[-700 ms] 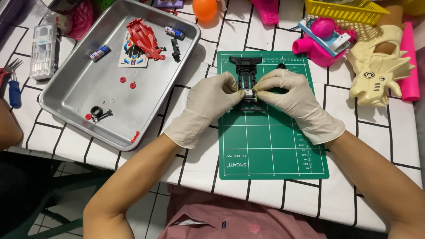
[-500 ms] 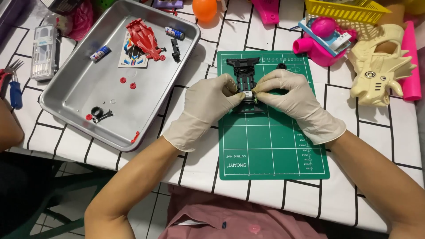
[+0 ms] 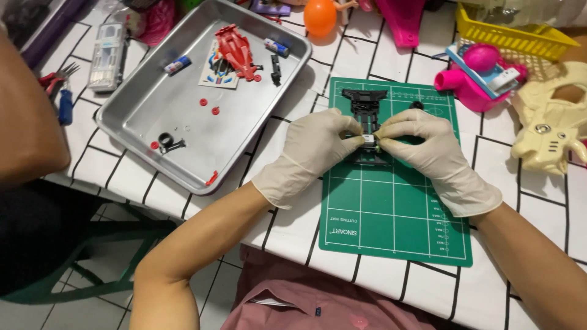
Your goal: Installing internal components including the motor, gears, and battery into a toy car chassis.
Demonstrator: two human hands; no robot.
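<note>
Latex-gloved left hand [image 3: 315,146] and right hand [image 3: 428,150] pinch ribbed black plastic chassis [image 3: 367,113].

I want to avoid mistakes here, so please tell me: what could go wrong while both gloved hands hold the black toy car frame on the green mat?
The small silver part pinched between the left hand and right hand could slip off the black frame and roll off the green mat. Glove fingertips may get caught in the frame. The tiny red pieces in the metal tray would be easy to lose if it is bumped.
</note>
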